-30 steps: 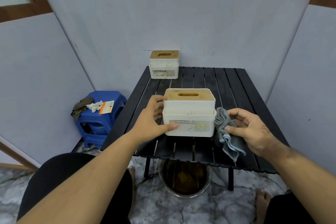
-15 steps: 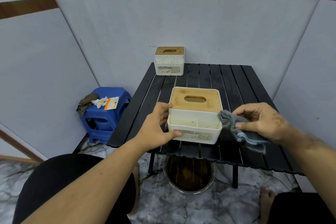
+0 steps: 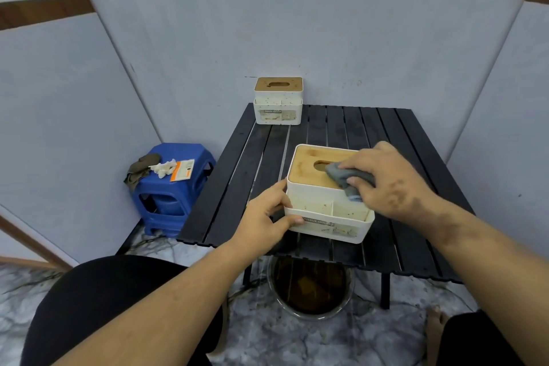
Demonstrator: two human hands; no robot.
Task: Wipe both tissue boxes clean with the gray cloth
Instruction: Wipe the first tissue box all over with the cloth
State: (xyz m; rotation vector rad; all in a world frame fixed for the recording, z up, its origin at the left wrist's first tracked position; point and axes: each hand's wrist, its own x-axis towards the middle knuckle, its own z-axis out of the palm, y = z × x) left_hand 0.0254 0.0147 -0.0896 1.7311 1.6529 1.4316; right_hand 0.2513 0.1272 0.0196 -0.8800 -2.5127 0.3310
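Now atop the near tissue box [image 3: 323, 208], gray cloth [image 3: 346, 177] — mostly hidden under right hand [image 3: 389, 180].

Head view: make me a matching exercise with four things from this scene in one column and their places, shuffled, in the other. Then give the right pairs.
Things
1. gray cloth
2. far tissue box
3. blue stool
4. left hand

Places
A. on the floor, left of the black table
B. on the near tissue box's left side, holding it
C. at the table's back edge, by the wall
D. under the right hand, on the near box's wooden lid

Pairs: 1-D, 2-C, 3-A, 4-B
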